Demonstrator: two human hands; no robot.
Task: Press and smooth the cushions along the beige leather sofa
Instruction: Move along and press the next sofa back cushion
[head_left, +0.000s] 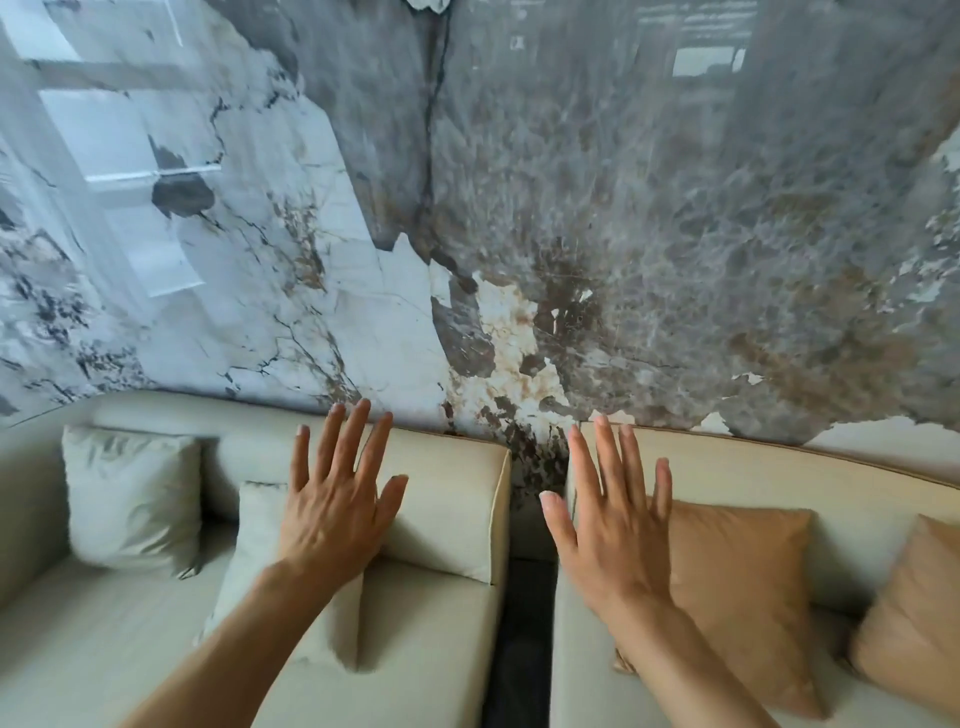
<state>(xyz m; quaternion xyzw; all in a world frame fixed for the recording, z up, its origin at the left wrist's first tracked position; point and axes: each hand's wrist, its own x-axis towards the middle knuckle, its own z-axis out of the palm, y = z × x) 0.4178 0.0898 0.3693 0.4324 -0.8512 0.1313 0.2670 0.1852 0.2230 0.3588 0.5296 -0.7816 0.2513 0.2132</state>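
Observation:
Two sections of a beige leather sofa stand side by side against a marble wall, the left section (441, 613) and the right section (727, 462). My left hand (337, 499) hovers open with spread fingers over a cream throw pillow (260, 545) and the left back cushion (447, 499). My right hand (613, 525) is open too, fingers apart, above the inner end of the right section, beside a tan throw pillow (743, 587). Whether either palm touches the cushions I cannot tell.
A pale grey-white pillow (130, 499) leans in the far left corner. A second tan pillow (914, 629) sits at the right edge. A narrow dark gap (524, 623) separates the two sofa sections. The glossy marble wall (467, 208) rises directly behind.

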